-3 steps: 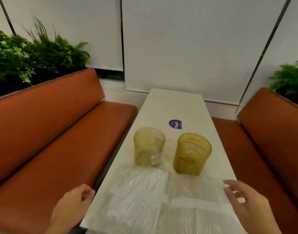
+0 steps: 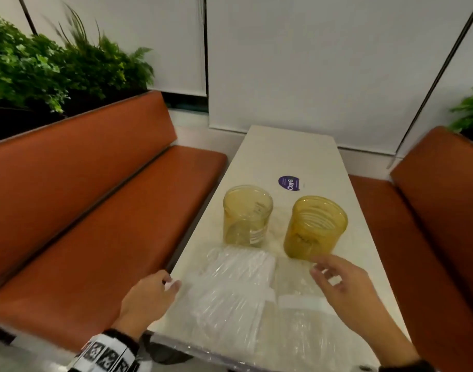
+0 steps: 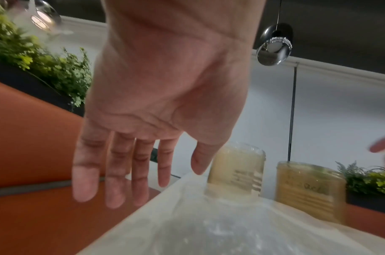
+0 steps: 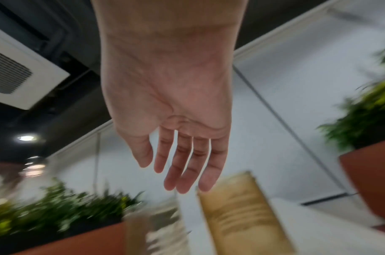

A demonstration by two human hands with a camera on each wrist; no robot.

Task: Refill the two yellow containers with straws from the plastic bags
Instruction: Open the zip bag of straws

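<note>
Both hands, left hand (image 2: 147, 296) and right hand (image 2: 345, 285), spread; two yellow containers (image 2: 247, 214) (image 2: 314, 226) hold nothing.

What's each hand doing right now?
Left hand: open, fingers straight, holding nothing.
Right hand: open, fingers relaxed, holding nothing.

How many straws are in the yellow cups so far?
None that I can see. Both yellow containers look empty. The straws still lie in the plastic bags on the table. The left hand and right hand are open above the bags, holding nothing. All the filling is left.
</note>
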